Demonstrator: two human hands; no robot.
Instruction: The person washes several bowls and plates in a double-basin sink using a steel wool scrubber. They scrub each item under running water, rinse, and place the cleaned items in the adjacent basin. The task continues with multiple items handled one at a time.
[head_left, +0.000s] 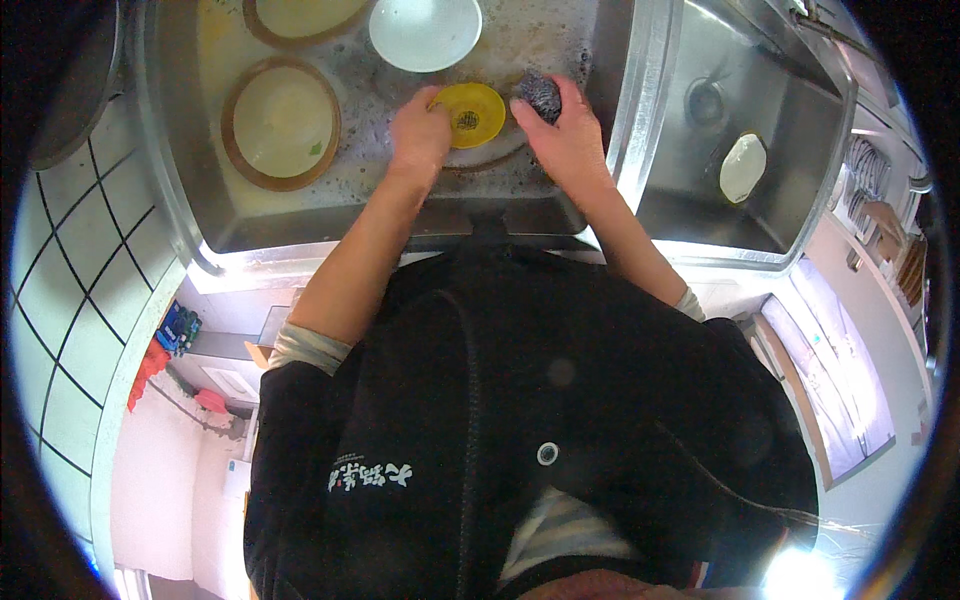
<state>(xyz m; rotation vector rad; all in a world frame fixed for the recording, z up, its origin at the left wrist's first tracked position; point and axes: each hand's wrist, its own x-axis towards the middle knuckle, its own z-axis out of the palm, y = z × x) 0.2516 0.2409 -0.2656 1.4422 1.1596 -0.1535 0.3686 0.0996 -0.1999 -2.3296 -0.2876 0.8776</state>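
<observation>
My left hand (421, 136) pinches the left rim of a small yellow dish (486, 105), tilted so that its round dark centre mark faces up. In my right hand (568, 146) is a dark grey scouring pad (538, 96), apart from the dish by a small gap. Both hands are over the left basin of a steel sink (300, 234), which holds cloudy water. Just beyond the dish is a white bowl (425, 34). Below the dish, part of a curved brown rim (491, 163) shows; the rest of that item is hidden.
A brown-rimmed round dish (227, 124) with a green scrap (316, 148) in it lies at the left, and a similar dish (259, 30) is behind it. A metal divider (643, 112) separates the right basin (739, 232), where a pale oval piece (742, 169) lies near the drain (705, 103).
</observation>
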